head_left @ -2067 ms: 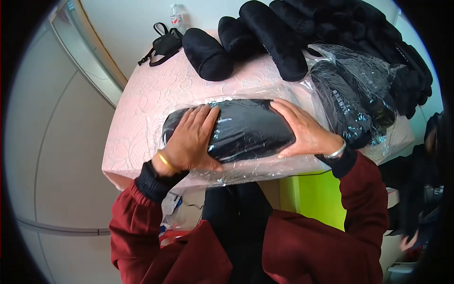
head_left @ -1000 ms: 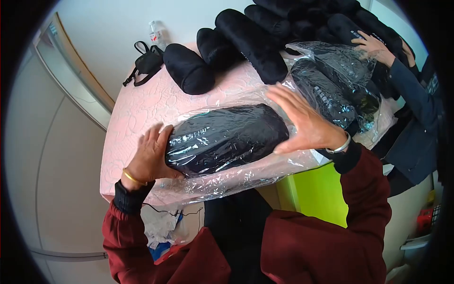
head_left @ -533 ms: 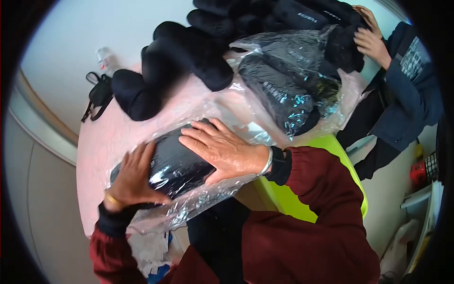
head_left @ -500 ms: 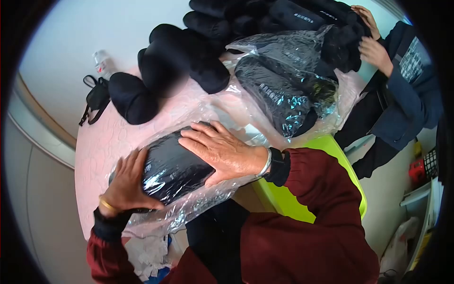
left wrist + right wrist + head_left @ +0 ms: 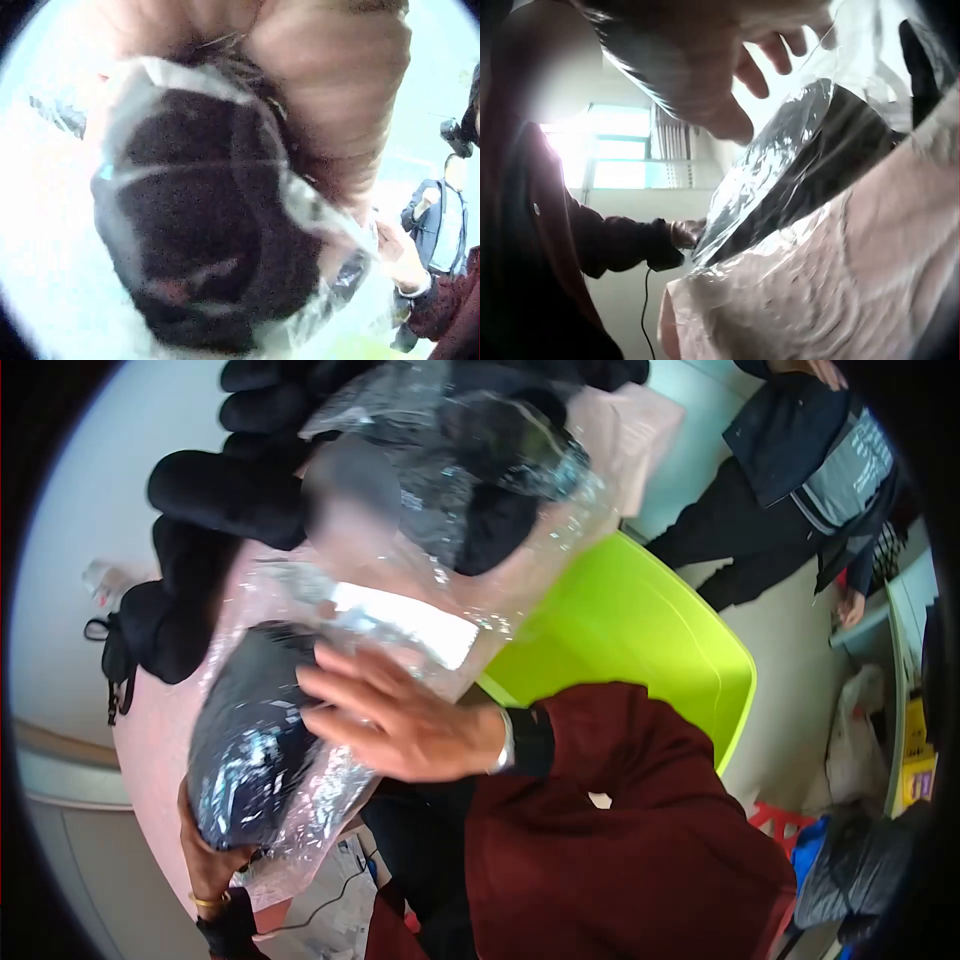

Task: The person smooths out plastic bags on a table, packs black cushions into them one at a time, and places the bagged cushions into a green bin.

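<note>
On the desk, in the head view, I see the black wrapped roll lying near the edge by the person's lap, with loose clear film along its side. The left hand grips its near end, thumb and fingers round it. The right hand is released, fingers spread over the other side; whether they touch, I cannot tell. With one hand holding, I would worry about the roll pivoting or sliding off that edge if someone pushed from the far side. The white sheet lies close by and could get caught under the film. The green tub is beside the desk, so a roll swung that way might knock it.

From the left wrist, I see the roll's end fill the picture, with a pale fold of film against the palm. A hard squeeze there could, I judge, let the slick plastic skid or tear at the bunched part.

From the right wrist, the roll slants over the cloth, and the fingers hang slightly bent, without a clench. A fingertip snagging the slack film could drag the wrap askew. A cord dangles past the desk's edge; I would fear a sleeve catching it.
</note>
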The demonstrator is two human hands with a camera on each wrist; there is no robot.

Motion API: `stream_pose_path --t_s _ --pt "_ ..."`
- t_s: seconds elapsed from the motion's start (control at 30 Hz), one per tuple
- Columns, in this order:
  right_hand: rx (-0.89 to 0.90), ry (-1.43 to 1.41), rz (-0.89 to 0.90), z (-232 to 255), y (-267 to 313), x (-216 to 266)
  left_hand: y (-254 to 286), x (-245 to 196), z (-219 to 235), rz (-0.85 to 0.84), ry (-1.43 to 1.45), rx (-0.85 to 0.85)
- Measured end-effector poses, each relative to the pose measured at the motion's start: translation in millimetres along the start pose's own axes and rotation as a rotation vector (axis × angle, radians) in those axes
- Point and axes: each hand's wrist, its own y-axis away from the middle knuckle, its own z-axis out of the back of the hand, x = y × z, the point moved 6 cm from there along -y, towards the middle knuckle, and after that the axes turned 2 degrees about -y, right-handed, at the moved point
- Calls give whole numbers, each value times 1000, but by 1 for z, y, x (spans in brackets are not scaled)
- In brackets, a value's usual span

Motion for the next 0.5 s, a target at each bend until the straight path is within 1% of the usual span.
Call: stream_pose_path --t_s 0.03,0.07,0.1,0.17,0.2,0.23,0.27,0.3,0.33,0.37,0.43,0.47,0.5 --pt "-133 -46 56 4 18 14 9 14 12 -42 -131 -96" --pt "-187 -91 2 2 44 23 14 16 18 -87 -262 -195" --pt "-244 -140 -49 0 75 26 18 22 12 -88 -270 -174" --pt "239 -484 -373 -35 125 16 29 14 -6 -90 -191 -194" --pt "220 -484 -385 -39 138 21 32 7 -17 -92 -154 -205" --pt "111 -513 -414 -36 144 24 30 -1 -34 -97 -164 -188" --pt "4 -540 -436 -32 149 25 27 -11 -59 -137 -109 -121" --pt "-98 -570 -468 -24 149 28 27 -28 -81 -165 -48 -49" --pt "-108 -568 -469 -20 152 27 25 -45 -119 -6 293 -7" --pt "-60 -896 -630 -25 158 20 20 -60 -154 159 634 34" --pt "50 -1552 -924 -36 172 20 5 -70 -191 -285 -142 150" --pt "40 -1544 -918 -26 174 17 -6 -73 -210 -324 -187 192" --pt "-203 -1519 -969 -5 180 6 -17 -82 -230 -358 -230 236"
